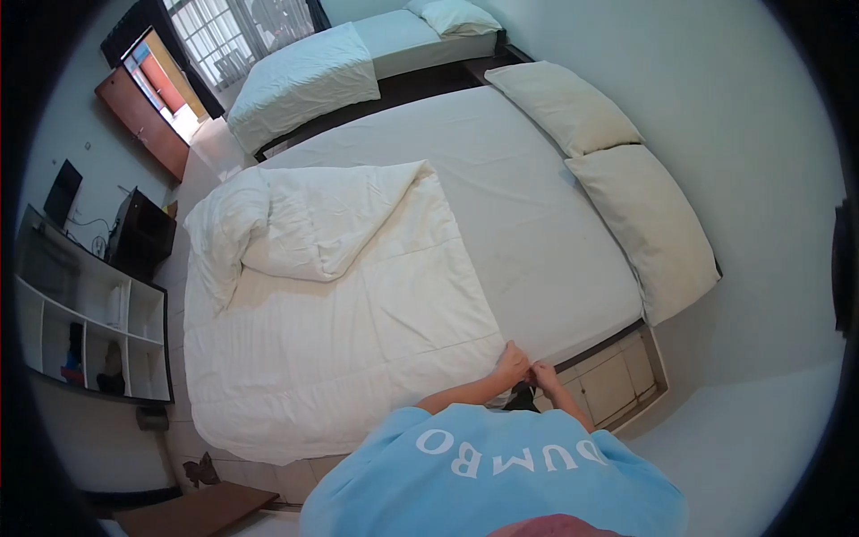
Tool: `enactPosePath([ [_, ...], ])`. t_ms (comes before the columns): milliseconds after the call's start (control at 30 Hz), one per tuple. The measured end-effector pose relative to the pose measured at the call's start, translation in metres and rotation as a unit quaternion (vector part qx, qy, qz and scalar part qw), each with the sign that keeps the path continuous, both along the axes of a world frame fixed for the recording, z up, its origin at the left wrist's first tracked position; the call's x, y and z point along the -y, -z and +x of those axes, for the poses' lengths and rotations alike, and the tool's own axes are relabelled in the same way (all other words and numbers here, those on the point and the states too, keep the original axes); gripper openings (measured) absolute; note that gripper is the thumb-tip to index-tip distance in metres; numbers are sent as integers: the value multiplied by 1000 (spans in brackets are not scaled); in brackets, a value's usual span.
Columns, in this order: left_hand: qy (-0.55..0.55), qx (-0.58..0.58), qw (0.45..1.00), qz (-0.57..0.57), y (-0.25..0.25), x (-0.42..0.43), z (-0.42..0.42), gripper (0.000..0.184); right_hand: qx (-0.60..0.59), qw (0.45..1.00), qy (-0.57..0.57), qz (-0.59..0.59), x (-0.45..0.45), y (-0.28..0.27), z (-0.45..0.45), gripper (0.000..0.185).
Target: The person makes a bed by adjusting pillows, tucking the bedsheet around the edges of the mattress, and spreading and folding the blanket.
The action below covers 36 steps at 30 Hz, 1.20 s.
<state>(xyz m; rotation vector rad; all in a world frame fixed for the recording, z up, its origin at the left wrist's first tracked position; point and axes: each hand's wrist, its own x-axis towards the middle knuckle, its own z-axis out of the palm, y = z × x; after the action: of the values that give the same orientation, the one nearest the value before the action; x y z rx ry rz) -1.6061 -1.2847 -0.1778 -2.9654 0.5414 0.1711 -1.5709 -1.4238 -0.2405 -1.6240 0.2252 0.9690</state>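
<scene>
My left hand (513, 362) is closed on the near right corner of a white duvet (429, 313), at the side of the large bed. Close beside it, my right hand (543, 375) is closed too, just off the mattress edge; whatever its fingers hold is too small to make out. The duvet lies flat over the near left part of the bed, and its far part is folded over in a thick heap. Bare grey-white sheet (537, 242) shows between the duvet and two cream pillows (649, 228) at the right.
Beyond the large bed stands a second bed (412, 58) with a white cover. Shelves (98, 336), a black cabinet (143, 233) and an open door (143, 121) are at the left. A brown wooden board (197, 510) is at the bottom left, and a wall at the right.
</scene>
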Motion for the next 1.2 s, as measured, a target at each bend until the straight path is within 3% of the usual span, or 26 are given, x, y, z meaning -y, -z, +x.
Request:
enactPosePath([
  [167,-2,-63,998,4,8,14,17,15,-83,996,11,15,24,-14,32,35],
  [333,-31,-111,992,57,-7,20,22,14,-103,987,-123,6,49,-14,82,35],
  [433,-83,-127,986,61,9,27,28,12,-143,974,-170,39,52,-15,90,33],
  [667,-123,-112,986,32,1,33,23,14,-95,952,-286,52,63,7,105,27],
  [833,-124,-108,986,38,1,33,23,16,-192,948,-252,38,71,-29,117,37],
  [1033,-175,-135,974,47,-14,44,25,16,-153,969,-182,71,81,-6,123,37],
  [1133,-226,-144,961,65,-29,59,32,15,-102,967,-220,83,84,-6,124,36],
  [1200,-244,-101,963,59,-11,64,30,16,-92,964,-233,87,84,-7,124,34],
])
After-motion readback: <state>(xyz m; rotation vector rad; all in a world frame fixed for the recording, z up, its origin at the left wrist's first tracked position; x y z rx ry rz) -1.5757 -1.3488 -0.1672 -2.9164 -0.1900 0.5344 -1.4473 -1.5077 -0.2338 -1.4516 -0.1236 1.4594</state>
